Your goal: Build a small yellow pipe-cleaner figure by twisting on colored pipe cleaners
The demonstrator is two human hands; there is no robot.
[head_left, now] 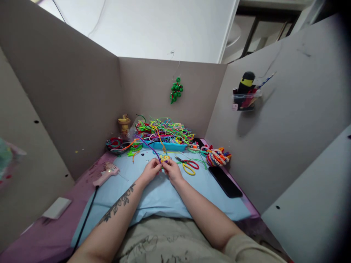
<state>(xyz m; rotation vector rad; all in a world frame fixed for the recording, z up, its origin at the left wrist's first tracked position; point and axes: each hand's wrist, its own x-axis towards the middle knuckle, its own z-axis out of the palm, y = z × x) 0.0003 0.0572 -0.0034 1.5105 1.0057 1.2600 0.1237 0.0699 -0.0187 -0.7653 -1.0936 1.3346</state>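
Observation:
My left hand (151, 170) and my right hand (172, 170) meet over the blue sheet, fingertips pinched close together. Between them is a small yellow knotted cord piece (165, 157), partly hidden by the fingers. A purple cord (148, 145) rises from the left fingertips and curves up to the left. Behind the piece an orange cord (160, 138) stands up. Just right of my right hand lie scissors (189, 166) with red and yellow handles, blades pointing left. What each fingertip grips exactly is too small to make out.
A blue tray (171, 147) heaped with colourful cords stands behind my hands. At left lies a pink glue gun (105, 177) with a black cable. A black phone (225, 181) and a colourful knotted bundle (218, 156) lie at right. Grey panels (142, 91) enclose the table.

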